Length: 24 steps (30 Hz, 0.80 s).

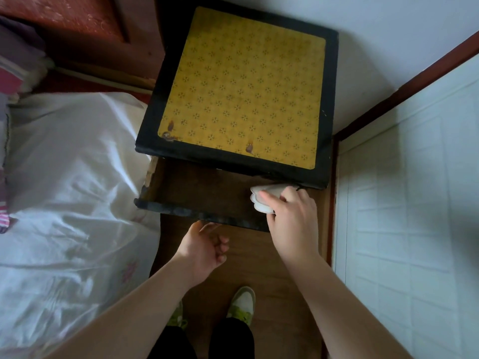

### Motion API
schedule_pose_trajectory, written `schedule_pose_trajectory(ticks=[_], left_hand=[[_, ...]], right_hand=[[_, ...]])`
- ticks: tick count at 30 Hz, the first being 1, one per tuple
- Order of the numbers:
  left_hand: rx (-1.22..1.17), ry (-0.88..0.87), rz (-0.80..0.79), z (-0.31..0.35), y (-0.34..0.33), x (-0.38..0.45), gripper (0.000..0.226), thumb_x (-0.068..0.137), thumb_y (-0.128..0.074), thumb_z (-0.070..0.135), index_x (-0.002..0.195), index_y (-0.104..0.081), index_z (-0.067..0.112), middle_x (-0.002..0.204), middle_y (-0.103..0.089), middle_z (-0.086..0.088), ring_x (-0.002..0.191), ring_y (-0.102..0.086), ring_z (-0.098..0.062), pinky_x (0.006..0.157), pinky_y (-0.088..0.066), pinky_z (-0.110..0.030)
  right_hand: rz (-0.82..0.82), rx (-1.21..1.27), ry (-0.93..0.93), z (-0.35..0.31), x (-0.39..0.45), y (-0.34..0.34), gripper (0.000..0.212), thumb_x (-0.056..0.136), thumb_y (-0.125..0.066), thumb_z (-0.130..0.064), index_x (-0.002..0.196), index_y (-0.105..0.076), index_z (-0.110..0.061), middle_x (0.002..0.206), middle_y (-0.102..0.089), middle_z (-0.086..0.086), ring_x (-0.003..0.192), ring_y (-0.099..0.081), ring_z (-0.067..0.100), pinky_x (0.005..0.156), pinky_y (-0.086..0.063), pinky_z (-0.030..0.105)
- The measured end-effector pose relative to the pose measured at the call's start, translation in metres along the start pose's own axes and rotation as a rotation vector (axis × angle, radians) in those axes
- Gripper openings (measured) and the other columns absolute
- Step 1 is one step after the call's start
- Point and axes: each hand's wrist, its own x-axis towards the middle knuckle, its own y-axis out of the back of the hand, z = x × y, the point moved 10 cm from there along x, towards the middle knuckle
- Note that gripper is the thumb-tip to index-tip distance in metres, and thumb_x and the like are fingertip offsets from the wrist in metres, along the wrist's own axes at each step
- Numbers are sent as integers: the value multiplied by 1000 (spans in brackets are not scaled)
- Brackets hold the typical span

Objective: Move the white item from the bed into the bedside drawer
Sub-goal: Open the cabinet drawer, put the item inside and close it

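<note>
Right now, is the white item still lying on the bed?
No, the right hand holds the white item over the open drawer, well away from the bed.

The bed (pixel 64 190) lies left of the bedside cabinet (pixel 241 92), whose drawer (pixel 202 200) stands pulled out toward the person. The right hand (pixel 290 213) holds the white item (pixel 261 200) inside the drawer's right end. The left hand (pixel 204 244) sits just before the drawer front, above the floor (pixel 259 260).

A yellow patterned mat (pixel 241 89) is in the upper centre; green-white shoes (pixel 242 304) stand on the wooden floor (pixel 272 275) at the bottom.
</note>
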Motion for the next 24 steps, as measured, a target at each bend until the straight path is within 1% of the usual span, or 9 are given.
schedule_pose_trajectory(ticks=[6, 7, 9, 11, 16, 18, 20, 22, 24], left_hand=[[-6, -8, 23, 2, -4, -4, 33, 96, -32, 44, 95, -54, 19, 68, -53, -6, 57, -46, -19, 54, -33, -31], [-11, -5, 28, 2, -4, -5, 33, 97, -31, 43, 95, -54, 19, 68, -53, -7, 57, -45, -19, 55, -33, -31], [-20, -6, 31, 3, -4, -7, 35, 97, -30, 43, 96, -54, 19, 69, -53, -7, 57, -45, -19, 55, -33, -31], [-26, -9, 29, 3, -5, -9, 37, 97, -29, 45, 98, -56, 19, 68, -53, -7, 58, -44, -19, 55, -33, -31], [-36, -12, 19, 3, -10, -16, 40, 97, -29, 47, 102, -57, 19, 67, -53, -7, 58, -44, -19, 56, -32, -31], [-36, -11, 24, 4, -12, -17, 39, 97, -29, 46, 102, -57, 18, 66, -53, -7, 58, -43, -19, 56, -31, -31], [-36, -11, 32, 6, -12, -18, 39, 97, -30, 45, 103, -57, 17, 67, -52, -7, 58, -42, -19, 56, -30, -32], [-35, -9, 34, 6, -12, -19, 40, 98, -29, 45, 104, -56, 17, 68, -52, -8, 59, -42, -19, 57, -30, -32], [-39, -5, 35, 5, -12, -20, 40, 98, -28, 45, 105, -56, 17, 68, -52, -8, 60, -42, -19, 57, -30, -32]], right_hand=[[-23, 6, -40, 0, 9, -13, 43, 76, -71, -1, 116, -69, -16, 84, -65, 9, 77, -59, 27, 59, -47, 32], [-52, 3, -63, 1, 10, -17, 44, 79, -69, -4, 121, -66, -16, 90, -66, 10, 82, -60, 27, 62, -48, 33], [-165, 5, -119, 8, 14, -31, 50, 87, -62, -11, 135, -54, -21, 108, -64, 10, 101, -57, 28, 78, -51, 37], [-265, -20, -131, 13, 14, -42, 55, 92, -56, -19, 144, -41, -26, 122, -59, 9, 114, -51, 27, 89, -49, 38], [-416, 36, -121, 15, 9, -53, 59, 97, -50, -39, 151, -27, -28, 131, -52, 11, 117, -49, 29, 90, -46, 37], [-518, 117, -142, 16, 2, -62, 56, 99, -41, -45, 150, -29, -27, 132, -52, 12, 119, -47, 30, 92, -44, 38], [-624, 175, -169, 13, -9, -71, 53, 99, -27, -54, 142, -39, -26, 131, -53, 10, 120, -48, 30, 96, -42, 43], [-688, 125, -140, 7, -18, -75, 55, 98, -15, -57, 128, -50, -28, 121, -56, 7, 115, -51, 28, 95, -40, 47], [-695, 50, -102, 3, -22, -75, 58, 98, -9, -54, 125, -53, -28, 121, -56, 6, 115, -51, 27, 97, -37, 47]])
